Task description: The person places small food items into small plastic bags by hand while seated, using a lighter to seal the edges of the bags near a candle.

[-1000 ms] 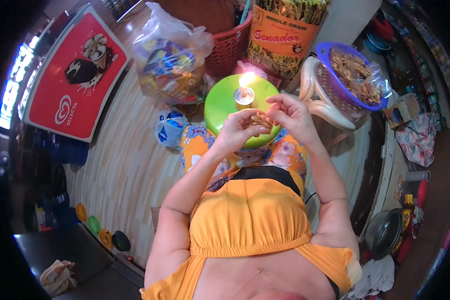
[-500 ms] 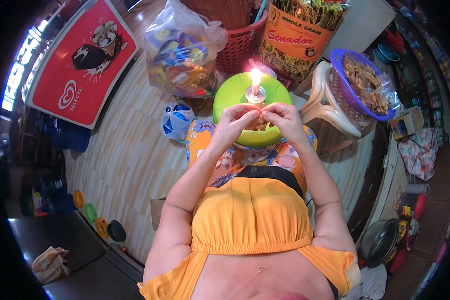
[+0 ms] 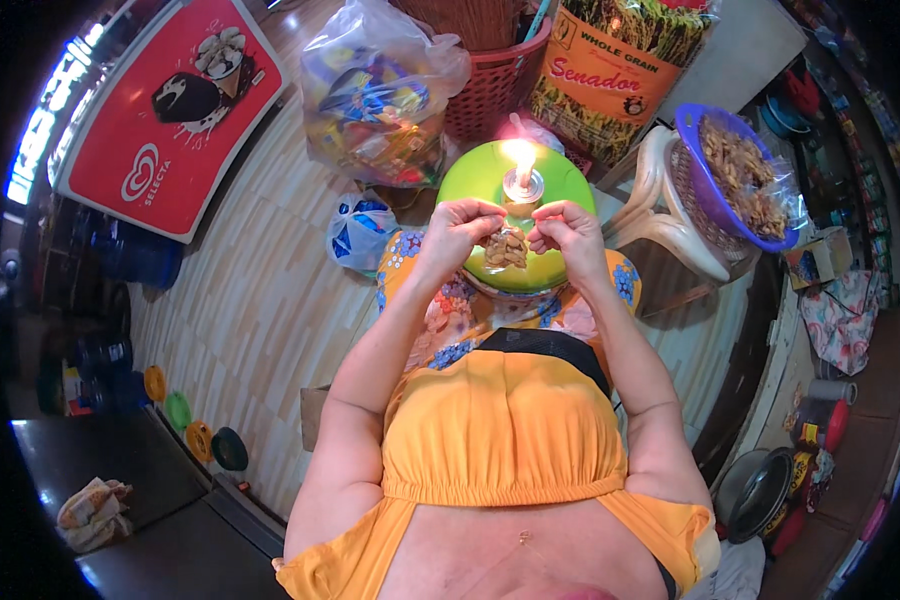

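Between my hands hangs a small clear plastic packet of brown nuts (image 3: 505, 250), over a round green lid (image 3: 560, 187). My left hand (image 3: 460, 228) pinches its top edge with thumb and finger. Level with it, a short gap away, my right hand (image 3: 567, 230) is closed in a pinch; whatever its fingertips hold is too small to make out. Just beyond both hands a lit candle (image 3: 525, 172) stands upright on a small metal can (image 3: 523, 187) on the lid.
A clear bag of colourful packets (image 3: 375, 110) and a red basket (image 3: 485, 90) stand ahead, beside a rice sack (image 3: 605, 85). At right, a purple basin (image 3: 685, 135) of bagged brown pieces rests on a stool (image 3: 660, 225). A red freezer lid (image 3: 175, 120) lies far left.
My hands have drawn apart from their pinch together in front of the candle. The nut packet now hangs from my left hand and shows more fully. The whole view has shifted slightly.
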